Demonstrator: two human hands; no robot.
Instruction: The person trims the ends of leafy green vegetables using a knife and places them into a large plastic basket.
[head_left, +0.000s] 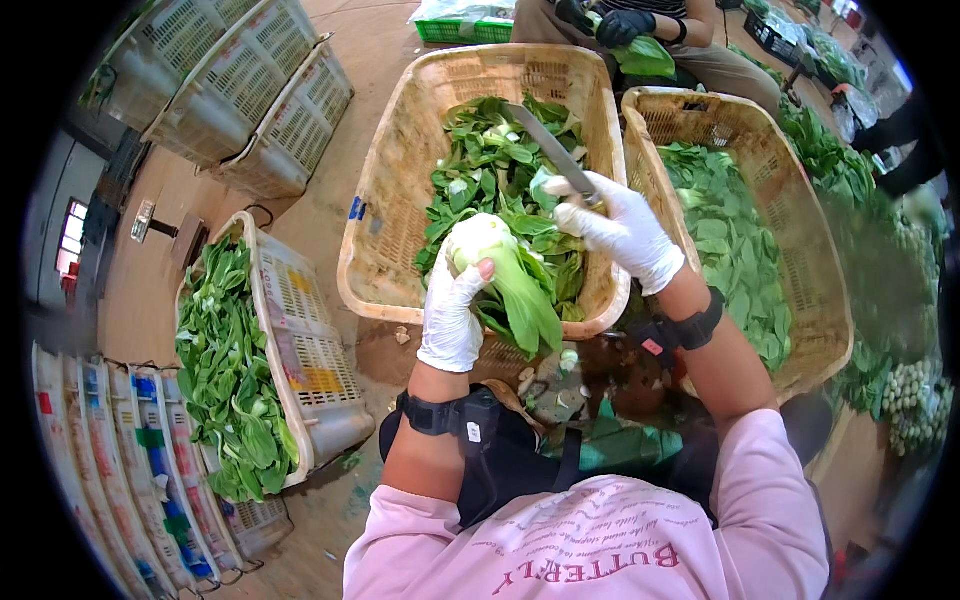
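In my gloved left hand [455, 310] is a head of bok choy [515, 275], its pale base up and its green leaves hanging toward me. The bare thumb tip presses against its stalks. My right hand [625, 228], also in a white glove, grips a knife [553, 148] whose blade points up and away to the left. The blade is apart from the bok choy. Both hands are over the near part of a large tan plastic crate [390, 220], which holds loose trimmed leaves [490, 165].
To the right stands another tan crate [815, 270] of green leaves. A white crate [310, 350] full of bok choy is at left, near stacked crates [250, 90]. Across from me, a person's black-gloved hands [625, 27] hold greens. Heaped vegetables [850, 200] line the far right.
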